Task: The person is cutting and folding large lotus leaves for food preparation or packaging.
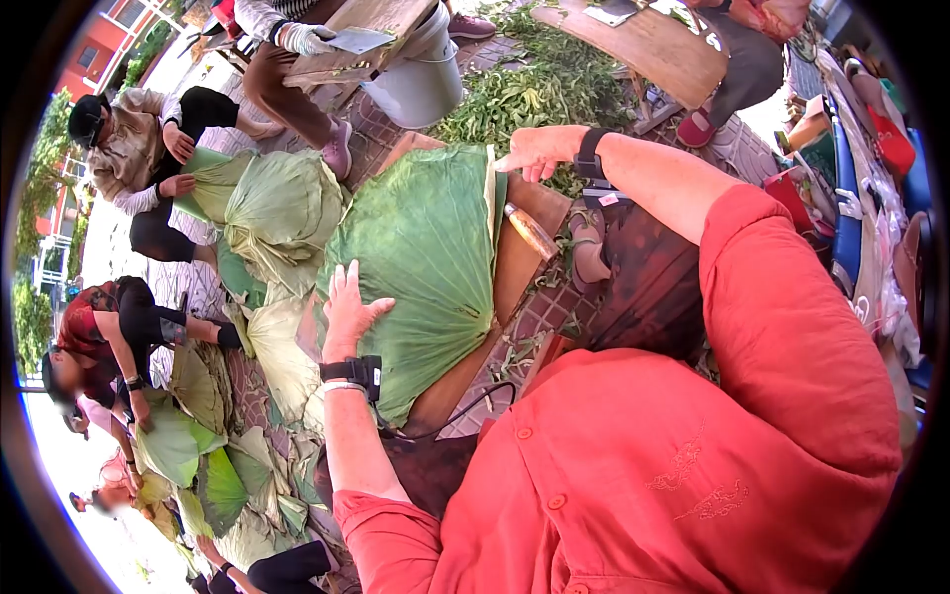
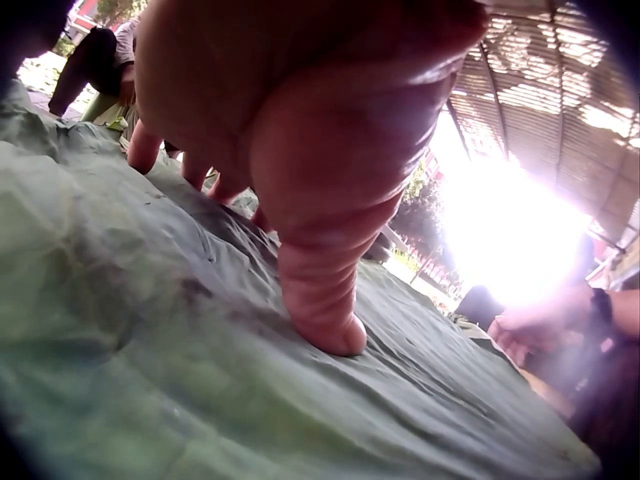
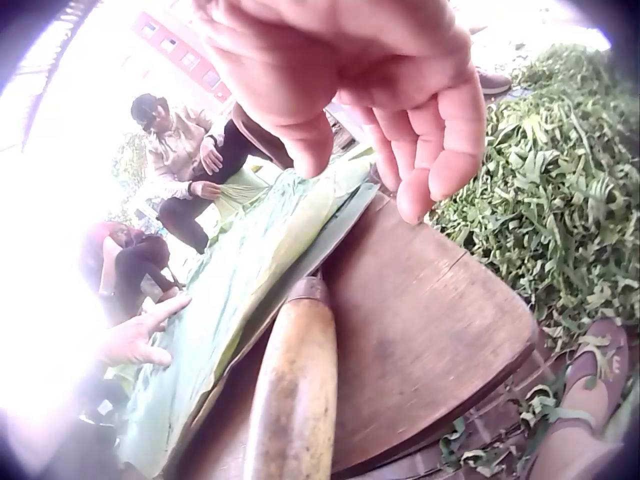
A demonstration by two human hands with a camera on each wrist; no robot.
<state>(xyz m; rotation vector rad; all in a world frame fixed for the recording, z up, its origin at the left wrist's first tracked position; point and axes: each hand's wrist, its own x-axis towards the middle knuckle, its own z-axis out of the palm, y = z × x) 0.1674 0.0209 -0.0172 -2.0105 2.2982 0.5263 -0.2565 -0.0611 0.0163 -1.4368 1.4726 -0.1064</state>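
Observation:
A large green leaf (image 1: 426,257), layered over others, lies across a wooden board (image 1: 515,267). My left hand (image 1: 351,309) rests on its left part with fingers spread; in the left wrist view the thumb (image 2: 325,300) touches the leaf surface (image 2: 180,330). At the leaf's far right corner is my right hand (image 1: 542,150), its fingers bent downward. The right wrist view shows that hand (image 3: 370,90) above the leaf edge (image 3: 270,250); contact is unclear. A knife with a wooden handle (image 3: 295,390) lies on the board (image 3: 420,320), its blade hidden beneath the leaves.
Shredded green leaf pieces (image 1: 534,89) are heaped beyond the board, near a grey bucket (image 1: 421,79). Several people sit at the left and far side, some handling large leaves (image 1: 282,203). More leaves (image 1: 247,485) cover the ground at lower left.

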